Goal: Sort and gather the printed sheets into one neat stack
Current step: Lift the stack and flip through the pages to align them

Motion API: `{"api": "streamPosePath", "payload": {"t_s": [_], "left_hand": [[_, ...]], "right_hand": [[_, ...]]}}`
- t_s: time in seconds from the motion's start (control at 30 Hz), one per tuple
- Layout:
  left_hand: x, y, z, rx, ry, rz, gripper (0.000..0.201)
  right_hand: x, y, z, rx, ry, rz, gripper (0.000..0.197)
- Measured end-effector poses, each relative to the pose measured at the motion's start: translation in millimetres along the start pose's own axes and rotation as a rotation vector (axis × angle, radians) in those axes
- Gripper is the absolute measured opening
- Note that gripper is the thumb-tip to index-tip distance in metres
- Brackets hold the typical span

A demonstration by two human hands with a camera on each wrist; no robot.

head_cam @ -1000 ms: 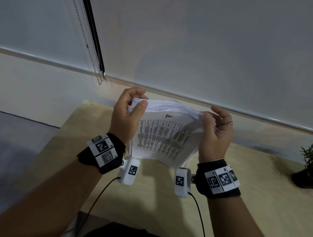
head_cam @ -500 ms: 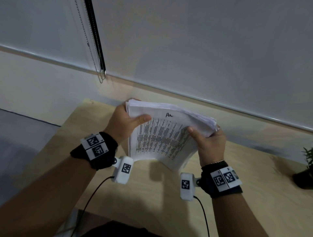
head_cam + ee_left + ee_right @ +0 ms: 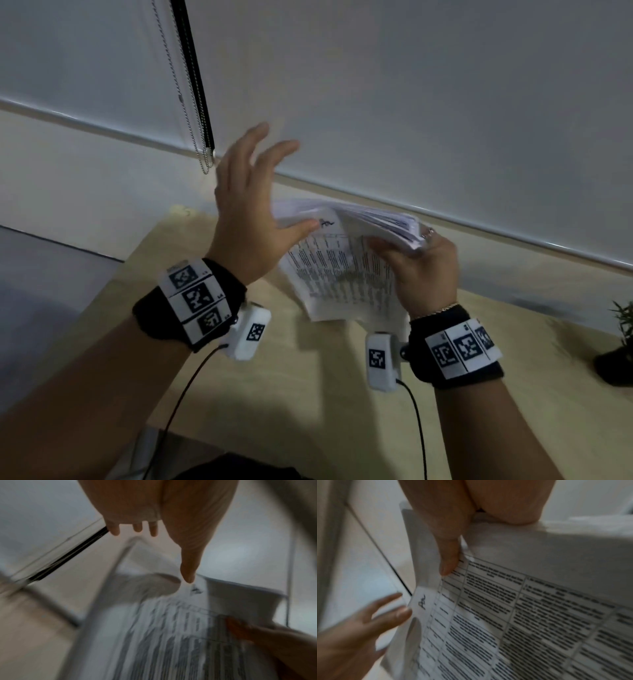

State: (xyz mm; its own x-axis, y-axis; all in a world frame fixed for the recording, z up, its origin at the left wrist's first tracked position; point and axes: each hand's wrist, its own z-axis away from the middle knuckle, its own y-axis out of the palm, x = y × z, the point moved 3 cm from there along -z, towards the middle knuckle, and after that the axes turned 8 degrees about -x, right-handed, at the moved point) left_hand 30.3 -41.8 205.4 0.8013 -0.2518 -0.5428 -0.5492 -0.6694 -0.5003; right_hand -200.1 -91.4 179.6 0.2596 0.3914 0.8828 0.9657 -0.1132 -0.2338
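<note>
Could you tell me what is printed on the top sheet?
Black text in a ruled table on the white top sheet; right wrist view.

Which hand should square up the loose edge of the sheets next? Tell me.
Left. The left hand is open beside the sheets, its thumb alone touching their near corner, so it seems free to tap them. The right hand grips the far edge, carrying the stack.

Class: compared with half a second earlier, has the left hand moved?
Yes. The left hand has let go of the sheets and risen, open, toward the blind chain; only its thumb touches paper.
</note>
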Motion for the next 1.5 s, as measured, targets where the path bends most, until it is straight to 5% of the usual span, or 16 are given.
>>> {"api": "streamPosePath", "payload": {"t_s": [0.07, 0.13, 0.23, 0.3, 0.4, 0.53, 0.63, 0.77, 0.87, 0.93, 1.0, 1.03, 1.23, 1.4, 1.5], "left_hand": [[-21, 3, -13, 0.133, 0.168, -0.118, 0.071], [-30, 8, -18, 0.274, 0.198, -0.072, 0.035], [-16, 9, -17, 0.294, 0.074, 0.047, 0.014], [3, 3, -16, 0.197, -0.061, 0.153, 0.017], [44, -8, -6, -0.001, -0.4, 0.192, 0.02], [81, -4, 33, -0.101, -0.796, 0.397, 0.011], [92, 14, 69, -0.003, -1.024, 0.72, 0.029], [108, 38, 122, 0.236, -1.304, 1.146, 0.043], [120, 38, 137, 0.18, -1.293, 0.65, 0.027], [119, 32, 120, 0.054, -1.113, 0.289, 0.065], [105, 31, 87, 0.085, -0.811, 0.311, 0.108], [95, 31, 72, 0.137, -0.711, 0.409, 0.113], [59, 15, 32, 0.292, -0.647, 0.579, 0.043], [25, -10, 18, -0.17, -0.384, 0.354, 0.034], [25, -8, 30, -0.18, -0.363, 0.317, 0.04]], "right_hand": [[19, 10, -6, 0.065, -0.111, 0.131, 0.011], [31, 21, -10, 0.075, -0.213, 0.234, 0.019], [39, 27, -11, 0.001, -0.223, 0.275, 0.016], [25, 20, -2, -0.167, -0.23, 0.477, 0.053], [-15, -1, 18, -0.466, 0.042, 0.552, 0.102], [-71, 5, 36, -0.371, 0.629, 0.137, 0.137], [-88, 23, 46, -0.37, 0.923, -0.556, 0.111], [-79, 30, 46, -0.348, 0.812, -0.802, 0.042], [-59, 19, 43, -0.355, 0.576, -0.564, 0.018], [-47, 11, 42, -0.26, 0.41, -0.395, 0.014], [-36, 4, 42, -0.155, 0.277, -0.228, 0.002], [-33, 2, 42, -0.115, 0.237, -0.165, 0.009], [-14, -6, 23, 0.014, 0.164, -0.236, 0.022], [9, -11, 14, -0.143, -0.01, -0.235, 0.018], [6, -12, 29, -0.177, -0.047, -0.182, 0.027]]}}
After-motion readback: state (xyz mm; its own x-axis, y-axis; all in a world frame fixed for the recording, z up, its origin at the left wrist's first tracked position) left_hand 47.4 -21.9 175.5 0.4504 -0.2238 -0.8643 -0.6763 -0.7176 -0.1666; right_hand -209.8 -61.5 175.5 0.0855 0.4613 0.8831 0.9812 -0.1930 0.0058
